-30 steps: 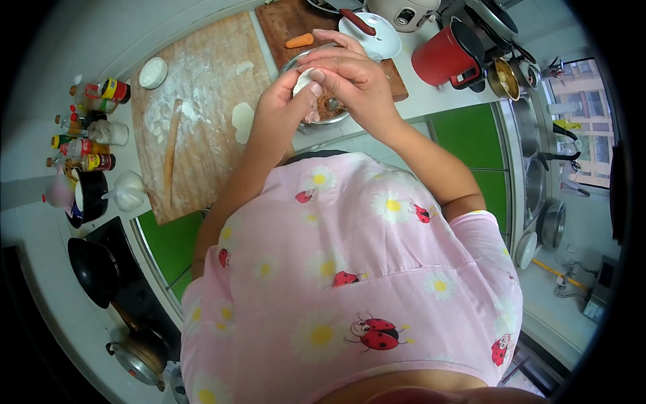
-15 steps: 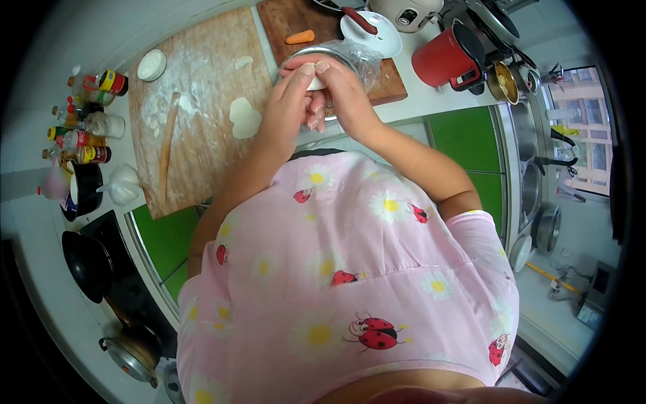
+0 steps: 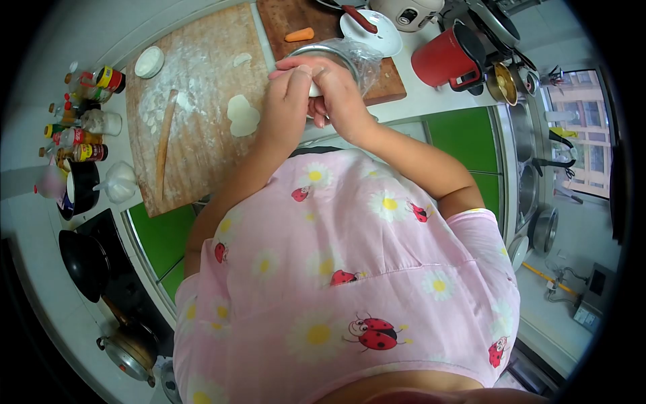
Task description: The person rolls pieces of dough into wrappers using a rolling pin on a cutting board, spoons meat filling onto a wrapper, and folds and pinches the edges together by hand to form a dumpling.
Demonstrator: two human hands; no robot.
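Between my two hands is a dumpling (image 3: pixel 314 89), of which only a small pale strip of dough shows. My left hand (image 3: pixel 287 94) closes on it from the left, and my right hand (image 3: pixel 340 93) from the right, with thumbs pressed together at the top. Just beyond them stands a metal bowl (image 3: pixel 330 50), partly covered by my hands. Two flat dough wrappers (image 3: pixel 243 116) lie overlapping on the floured wooden board (image 3: pixel 212 158) to the left. Farther left on that board rests a rolling pin (image 3: pixel 166 145).
A small white bowl (image 3: pixel 149 62) sits at the board's far left corner. Behind my hands are a carrot (image 3: pixel 299 34), a plastic bag (image 3: pixel 367 59) and a white plate (image 3: pixel 382 34). A red jug (image 3: pixel 441 55) stands right. Bottles (image 3: pixel 81 137) line the left wall.
My fingers have folded in closer around the dumpling, and less of its dough shows. Both hands stay in front of the metal bowl. The view has shifted slightly.
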